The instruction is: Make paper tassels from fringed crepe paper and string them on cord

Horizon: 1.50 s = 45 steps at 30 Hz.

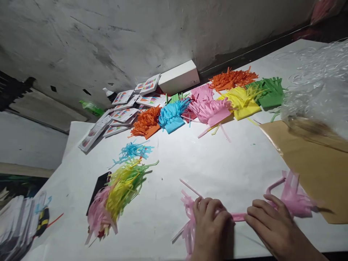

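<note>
A pink tissue tassel strip [238,217] lies low on the white table, with a fringed bunch at each end. My left hand [210,224] is closed over its left part, fringe spreading out beside the fingers. Around the right part, my right hand [272,221] has its fingers bent and pressed down, next to the right pink fringe [295,197]. Between the hands a narrow twisted pink length shows. What lies under both palms is hidden.
Fringed paper bundles in orange [233,78], blue [174,116], yellow [243,103] and green cross the back. Packets [122,114] and a white box [179,78] stand behind. Finished tassels [122,188] lie left; brown paper [318,174] and clear plastic [320,83] lie right.
</note>
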Motion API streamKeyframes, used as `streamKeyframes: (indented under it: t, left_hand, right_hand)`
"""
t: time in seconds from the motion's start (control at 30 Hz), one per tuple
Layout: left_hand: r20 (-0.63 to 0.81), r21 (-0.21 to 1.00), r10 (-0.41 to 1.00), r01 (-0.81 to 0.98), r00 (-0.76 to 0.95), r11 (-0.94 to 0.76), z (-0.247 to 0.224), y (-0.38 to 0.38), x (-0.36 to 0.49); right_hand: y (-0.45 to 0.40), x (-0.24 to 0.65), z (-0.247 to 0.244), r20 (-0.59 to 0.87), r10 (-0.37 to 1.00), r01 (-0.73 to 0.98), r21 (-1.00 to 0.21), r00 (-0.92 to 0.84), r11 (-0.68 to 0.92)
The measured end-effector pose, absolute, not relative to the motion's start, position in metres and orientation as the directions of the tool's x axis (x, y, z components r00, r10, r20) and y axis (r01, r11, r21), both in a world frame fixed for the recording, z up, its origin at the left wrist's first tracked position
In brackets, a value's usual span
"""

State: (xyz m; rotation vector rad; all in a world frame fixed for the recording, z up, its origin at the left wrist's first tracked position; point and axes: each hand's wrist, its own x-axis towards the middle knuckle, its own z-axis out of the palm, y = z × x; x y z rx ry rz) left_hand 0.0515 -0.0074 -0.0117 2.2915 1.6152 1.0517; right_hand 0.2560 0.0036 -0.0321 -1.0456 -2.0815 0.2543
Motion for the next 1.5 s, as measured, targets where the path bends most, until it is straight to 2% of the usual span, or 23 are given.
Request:
streamKeyframes:
  t: [0.13,0.3,0.5,0.63,0.73,0.83,0.93,1.03,1.13,1.2,1.27,1.3,1.37,1.43,1.5]
  left_hand:
    - [0.507,0.38,0.805,0.758,0.308,-0.53,-0.008,-0.003,0.051]
    - [0.468,0.341,0.792,0.746,0.393,-0.572,-0.004,-0.001,0.052]
    - [0.338,0.544,0.909,0.738,0.244,-0.401,-0.001,-0.008,0.053]
    - [0.223,0.566,0.949,0.762,0.225,-0.314,0.002,-0.008,0.056]
    - [0.143,0.506,0.964,0.821,0.224,-0.266,0.005,-0.004,0.06]
    - [0.142,0.428,0.972,0.873,0.189,-0.232,0.007,0.0,0.063]
    - [0.243,0.334,0.927,0.872,0.286,-0.357,0.007,0.002,0.063]
    - [0.351,0.215,0.842,0.84,0.41,-0.498,0.007,0.002,0.064]
    - [0.362,0.122,0.799,0.826,0.48,-0.551,0.005,0.006,0.067]
    - [0.329,0.092,0.784,0.809,0.525,-0.581,0.003,0.011,0.069]
    - [0.309,0.148,0.796,0.801,0.52,-0.581,0.0,0.015,0.067]
    - [0.302,0.231,0.819,0.796,0.488,-0.559,0.0,0.015,0.066]
    - [0.246,0.484,0.89,0.746,0.384,-0.456,0.003,0.012,0.061]
    - [0.101,0.727,0.946,0.626,0.309,-0.282,0.011,0.006,0.058]
    - [-0.106,0.889,0.949,0.457,0.298,-0.044,0.022,0.002,0.058]
  right_hand:
    - [0.008,0.251,-0.025,0.507,0.782,0.571,-0.542,-0.362,0.616]
    - [0.008,0.246,-0.021,0.549,0.737,0.596,-0.458,-0.394,0.66]
    - [0.005,0.274,-0.031,0.464,0.788,0.716,-0.375,-0.404,0.588]
    - [0.007,0.275,-0.026,0.41,0.813,0.77,-0.321,-0.412,0.552]
    - [0.011,0.265,-0.018,0.387,0.84,0.814,-0.291,-0.38,0.503]
    - [0.016,0.259,-0.013,0.376,0.861,0.838,-0.294,-0.342,0.46]
    - [0.021,0.262,-0.012,0.331,0.873,0.814,-0.348,-0.357,0.465]
    - [0.025,0.267,-0.013,0.336,0.868,0.734,-0.47,-0.365,0.49]
    - [0.028,0.267,-0.012,0.354,0.87,0.667,-0.56,-0.344,0.492]
    - [0.029,0.264,-0.01,0.394,0.858,0.655,-0.56,-0.329,0.508]
    - [0.028,0.261,-0.009,0.477,0.809,0.654,-0.497,-0.342,0.57]
    - [0.027,0.259,-0.009,0.525,0.77,0.646,-0.455,-0.361,0.613]
    - [0.023,0.259,-0.008,0.602,0.691,0.608,-0.39,-0.4,0.692]
    - [0.019,0.26,-0.003,0.646,0.645,0.565,-0.376,-0.409,0.734]
    - [0.015,0.263,0.005,0.678,0.618,0.535,-0.376,-0.398,0.757]
